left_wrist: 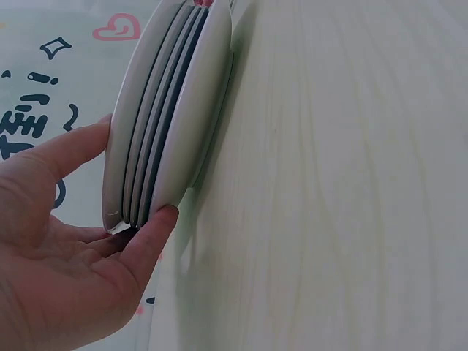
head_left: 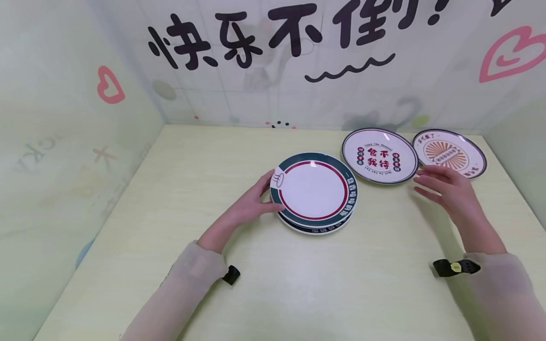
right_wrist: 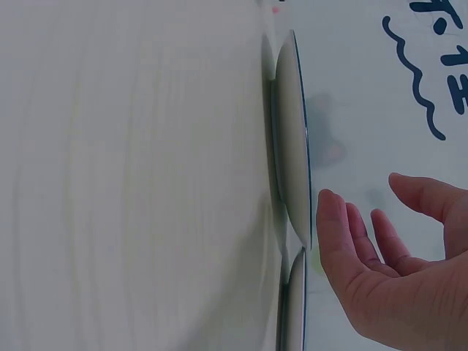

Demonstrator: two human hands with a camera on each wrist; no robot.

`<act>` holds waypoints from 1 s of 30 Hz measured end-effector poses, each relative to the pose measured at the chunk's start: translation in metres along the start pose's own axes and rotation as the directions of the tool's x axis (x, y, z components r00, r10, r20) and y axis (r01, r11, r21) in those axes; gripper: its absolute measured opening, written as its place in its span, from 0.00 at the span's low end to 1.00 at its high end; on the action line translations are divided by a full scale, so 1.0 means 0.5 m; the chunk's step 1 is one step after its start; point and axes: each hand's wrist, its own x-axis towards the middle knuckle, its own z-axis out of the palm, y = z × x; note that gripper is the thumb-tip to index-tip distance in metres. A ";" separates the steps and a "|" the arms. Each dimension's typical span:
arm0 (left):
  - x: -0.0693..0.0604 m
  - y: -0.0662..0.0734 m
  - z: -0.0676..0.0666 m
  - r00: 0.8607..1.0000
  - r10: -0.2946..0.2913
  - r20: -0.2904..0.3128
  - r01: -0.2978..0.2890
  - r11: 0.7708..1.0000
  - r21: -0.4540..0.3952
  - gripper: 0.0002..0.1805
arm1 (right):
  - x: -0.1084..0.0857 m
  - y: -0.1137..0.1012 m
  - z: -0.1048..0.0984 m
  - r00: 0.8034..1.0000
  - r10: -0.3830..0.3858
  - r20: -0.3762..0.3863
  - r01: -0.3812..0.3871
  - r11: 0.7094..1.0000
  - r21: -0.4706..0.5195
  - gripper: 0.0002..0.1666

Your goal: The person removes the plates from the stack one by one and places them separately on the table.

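Observation:
A stack of round plates [head_left: 315,189], its top one white with a green rim band and a red ring, sits mid-table. My left hand [head_left: 257,201] holds the stack's left edge, thumb and fingers spread along the rim. Several plate edges show in the left wrist view, the fingers of the left hand [left_wrist: 80,256] against them. To the right lies a plate with red characters [head_left: 379,156], beside a plate with an orange sunburst [head_left: 450,154]. My right hand [head_left: 448,192] hovers by the near edges of these two plates, fingers loosely bent and holding nothing.
The pale wooden table [head_left: 204,166] meets a printed back wall [head_left: 264,94] just behind the plates. A side wall [head_left: 64,166] bounds the table on the left, another [head_left: 520,104] on the right.

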 end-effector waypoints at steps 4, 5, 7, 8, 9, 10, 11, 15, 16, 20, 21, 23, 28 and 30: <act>0.001 0.004 -0.001 1.000 0.007 0.002 -0.007 1.000 -0.004 0.55 | 0.006 0.002 0.015 1.000 0.003 -0.005 -0.003 1.000 -0.009 0.12; 0.001 0.004 -0.001 1.000 0.009 0.005 -0.009 1.000 -0.006 0.55 | 0.006 0.003 0.019 1.000 0.006 -0.010 -0.006 1.000 -0.023 0.12; 0.002 0.005 0.000 1.000 0.011 0.009 -0.011 1.000 -0.009 0.55 | 0.008 0.004 0.027 1.000 0.012 -0.016 -0.013 0.999 -0.043 0.13; 0.002 0.005 0.000 1.000 0.012 0.010 -0.012 1.000 -0.009 0.55 | 0.008 0.005 0.032 1.000 0.013 -0.017 -0.014 0.999 -0.051 0.14; 0.001 0.005 0.000 1.000 0.012 0.011 -0.012 1.000 -0.007 0.55 | 0.009 0.006 0.037 1.000 0.018 -0.019 -0.019 0.998 -0.061 0.15; 0.001 0.005 0.000 1.000 0.011 0.010 -0.011 1.000 -0.006 0.55 | 0.010 0.006 0.041 1.000 0.024 -0.020 -0.025 0.997 -0.069 0.15; 0.001 0.005 0.000 1.000 0.009 0.009 -0.009 1.000 -0.004 0.55 | 0.011 0.007 0.047 0.999 0.027 -0.018 -0.028 0.997 -0.075 0.16; 0.001 0.006 -0.001 1.000 0.004 0.001 -0.004 1.000 0.003 0.55 | 0.016 0.011 0.066 0.999 0.044 -0.015 -0.046 0.993 -0.109 0.17; 0.002 0.005 -0.001 1.000 0.003 0.000 -0.003 1.000 0.004 0.55 | 0.017 0.012 0.069 0.999 0.046 -0.014 -0.048 0.992 -0.119 0.17; 0.003 0.005 -0.001 1.000 0.003 -0.002 -0.003 1.000 0.005 0.55 | 0.024 0.017 0.082 0.999 0.044 -0.009 -0.045 0.985 -0.164 0.18; 0.004 0.005 -0.002 1.000 0.000 -0.004 0.000 1.000 0.006 0.55 | 0.025 0.018 0.086 0.999 0.042 -0.006 -0.043 0.983 -0.181 0.18; 0.003 0.005 -0.002 1.000 -0.002 -0.005 0.002 1.000 0.006 0.55 | 0.028 0.021 0.093 0.999 0.044 -0.004 -0.043 0.977 -0.207 0.19; 0.001 0.005 -0.002 1.000 0.010 -0.004 -0.010 1.000 0.001 0.55 | 0.033 0.027 0.109 0.999 0.047 -0.003 -0.047 0.968 -0.246 0.19; 0.000 0.005 -0.002 1.000 0.011 -0.005 -0.011 1.000 0.001 0.55 | 0.034 0.028 0.115 0.999 0.044 0.006 -0.041 0.966 -0.256 0.19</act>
